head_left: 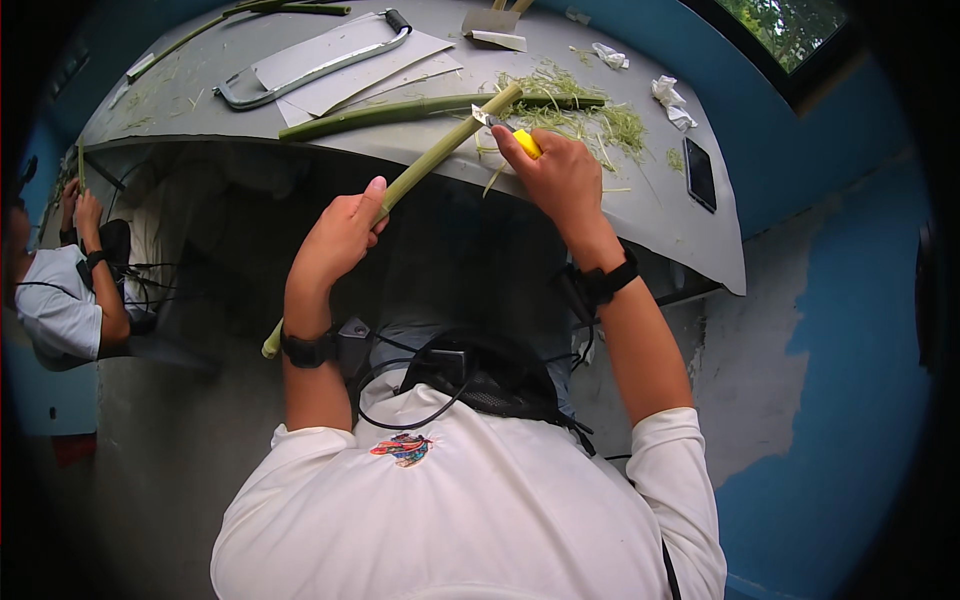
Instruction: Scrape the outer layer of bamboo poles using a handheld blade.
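Observation:
My left hand (345,232) is wrapped round a pale green bamboo stalk (432,157), which slants from low beside my left wrist up over the table's near edge. In my right hand (558,178) is a yellow utility knife (527,144), its blade against the stalk near the upper end. The thumb lies along the knife. Behind the held stalk, a darker green bamboo stalk (375,119) lies across the table. Thin green shavings (622,128) are heaped around its right end, and a few hang by the table edge below the blade.
On the grey table (660,215) are a hacksaw (320,75) on white paper sheets (425,50), a phone (700,174) and crumpled tissues (672,98). Another dark stalk (290,8) lies at the far left. A co-worker (70,290) sits left, holding a thin green stick.

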Demonstrator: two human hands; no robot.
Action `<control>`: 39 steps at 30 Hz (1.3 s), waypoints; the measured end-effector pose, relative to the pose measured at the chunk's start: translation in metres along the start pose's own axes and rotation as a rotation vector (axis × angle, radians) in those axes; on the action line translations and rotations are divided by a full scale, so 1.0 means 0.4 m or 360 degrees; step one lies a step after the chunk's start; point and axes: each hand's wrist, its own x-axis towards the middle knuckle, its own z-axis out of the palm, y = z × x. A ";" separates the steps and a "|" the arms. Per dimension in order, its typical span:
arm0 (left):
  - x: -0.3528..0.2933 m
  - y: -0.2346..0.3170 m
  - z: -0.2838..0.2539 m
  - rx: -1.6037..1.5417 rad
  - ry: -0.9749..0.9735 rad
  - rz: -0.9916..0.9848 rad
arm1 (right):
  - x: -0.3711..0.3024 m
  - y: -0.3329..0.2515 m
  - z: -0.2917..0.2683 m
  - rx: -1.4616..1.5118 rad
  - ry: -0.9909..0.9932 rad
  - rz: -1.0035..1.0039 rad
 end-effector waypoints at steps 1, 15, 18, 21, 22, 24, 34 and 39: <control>-0.006 -0.006 -0.009 -0.0011 -0.0024 -0.0021 | 0.002 0.001 0.000 -0.0033 0.0001 -0.0006; -0.068 -0.059 -0.011 -0.0113 -0.0128 -0.0434 | -0.027 0.072 0.034 -0.0041 0.0180 -0.0103; -0.067 -0.084 0.015 -0.0072 -0.0058 -0.0462 | -0.041 0.116 0.090 -0.0052 0.0316 -0.0183; -0.059 -0.113 0.019 -0.0112 -0.0059 -0.0477 | -0.066 0.159 0.002 -0.0118 0.0271 -0.0182; -0.056 -0.119 0.027 -0.0118 -0.0075 -0.0488 | -0.071 0.158 0.013 -0.0102 0.0229 -0.0161; -0.040 -0.125 0.057 -0.0168 -0.0055 -0.0509 | -0.076 0.173 0.016 -0.0121 0.0273 -0.0178; -0.036 -0.140 0.075 -0.0225 -0.0077 -0.0513 | -0.074 0.171 -0.001 -0.0074 0.0278 -0.0176; -0.034 -0.142 0.072 -0.0278 -0.0126 -0.0481 | -0.074 0.173 0.002 -0.0064 0.0297 -0.0171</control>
